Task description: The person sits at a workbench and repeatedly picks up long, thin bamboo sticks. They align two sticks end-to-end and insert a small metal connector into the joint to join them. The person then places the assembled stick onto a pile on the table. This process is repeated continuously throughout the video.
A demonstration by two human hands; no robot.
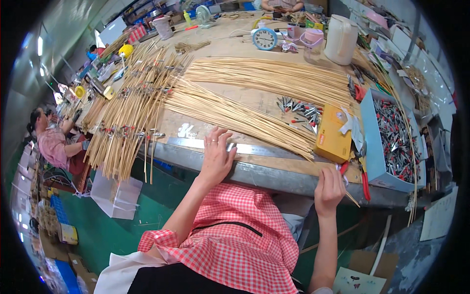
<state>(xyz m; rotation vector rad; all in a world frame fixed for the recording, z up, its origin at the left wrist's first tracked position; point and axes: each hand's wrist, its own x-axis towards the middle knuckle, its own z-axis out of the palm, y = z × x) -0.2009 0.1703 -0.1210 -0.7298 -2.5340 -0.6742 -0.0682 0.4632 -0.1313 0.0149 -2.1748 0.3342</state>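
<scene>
My left hand (pixel 218 156) lies with fingers spread on a steel ruler (pixel 254 149) along the near table edge. My right hand (pixel 329 190) is at the edge farther right, its fingers curled; what they hold, if anything, is hidden. A thin stick end (pixel 352 199) shows just beside it. Close by lie red-handled pliers (pixel 365 183). Beyond the ruler, thin bamboo sticks (pixel 245 115) stretch in a loose bundle, with another bundle (pixel 274 71) behind. At left, sticks (pixel 129 108) are piled with small metal clips fastened on them.
A blue box (pixel 374 147) of small clips stands at right beside a yellow carton (pixel 334 134) and a loose heap of clips (pixel 299 110). Farther back are a blue clock (pixel 265 38), a pitcher (pixel 341 40) and a small fan (pixel 203 15). Another person (pixel 56 142) sits at left.
</scene>
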